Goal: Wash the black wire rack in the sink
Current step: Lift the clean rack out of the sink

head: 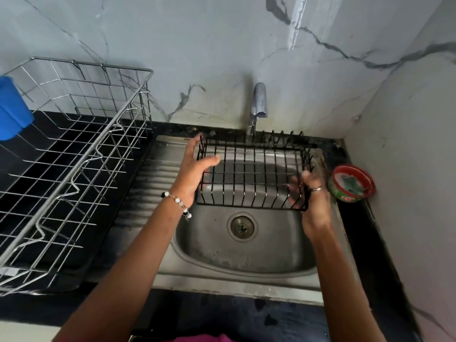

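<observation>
While both hands hold the rack over the basin, the scene reads as follows:

Wall: grey-veined marble behind and to the right of the basin.

Counter: black, running around the sink and under the drainer.

Silver dish drainer: large wire basket standing on the counter at the left, with a blue container at its far left edge.

Sink: steel basin with a ribbed drainboard on its left side and a round drain near the middle.

Black wire rack: held above the far half of the sink, roughly level, its far edge under the tap; the prongs along the far and right sides point upward.

Left arm: reaches in from the near left, forearm straight, a beaded bracelet on the wrist.

Left hand: on the rack's left end, palm facing right, fingers loosely curled with the thumb lying across the top wires; a light grasp.

Right arm: comes up from the near right, wrist bent inward.

Right hand: blurred, fingers closed round the near right corner of the rack, a ring on one finger.

Tub: small round red-and-green tub on the counter just right of the sink, beside the right hand.
</observation>
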`<state>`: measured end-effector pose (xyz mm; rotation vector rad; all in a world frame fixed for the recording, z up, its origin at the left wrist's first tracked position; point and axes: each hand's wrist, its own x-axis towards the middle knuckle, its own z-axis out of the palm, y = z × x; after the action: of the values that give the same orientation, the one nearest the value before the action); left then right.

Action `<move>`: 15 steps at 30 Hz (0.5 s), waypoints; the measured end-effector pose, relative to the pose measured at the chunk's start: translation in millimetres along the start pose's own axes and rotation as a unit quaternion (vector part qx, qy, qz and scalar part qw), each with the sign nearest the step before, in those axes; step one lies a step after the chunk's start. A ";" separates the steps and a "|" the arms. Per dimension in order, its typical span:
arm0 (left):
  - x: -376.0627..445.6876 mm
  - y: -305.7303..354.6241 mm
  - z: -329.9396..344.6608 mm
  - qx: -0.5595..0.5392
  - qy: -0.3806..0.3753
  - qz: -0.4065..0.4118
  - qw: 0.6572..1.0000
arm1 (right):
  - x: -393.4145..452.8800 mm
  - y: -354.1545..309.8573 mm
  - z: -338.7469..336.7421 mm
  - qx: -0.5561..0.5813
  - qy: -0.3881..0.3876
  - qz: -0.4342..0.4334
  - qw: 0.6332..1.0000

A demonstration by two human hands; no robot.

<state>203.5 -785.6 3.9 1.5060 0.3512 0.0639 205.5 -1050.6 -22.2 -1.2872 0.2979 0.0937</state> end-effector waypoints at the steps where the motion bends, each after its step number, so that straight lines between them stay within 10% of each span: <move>1: -2.8 -11.3 0.9 0.013 0.005 -0.053 0.998 | 0.9 11.1 -0.9 -0.020 0.001 0.041 0.999; 6: -9.3 -40.4 -2.1 0.055 0.001 -0.216 0.975 | 5.6 41.4 -10.9 -0.110 0.046 0.156 0.980; 15: -2.2 -34.2 -5.0 -0.022 0.035 -0.113 0.993 | 6.3 31.4 -6.1 -0.048 0.016 0.080 0.996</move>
<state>194.1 -783.9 -29.4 1.4153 0.5708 -0.0545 203.2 -1048.1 -54.6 -1.3600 0.4272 0.2259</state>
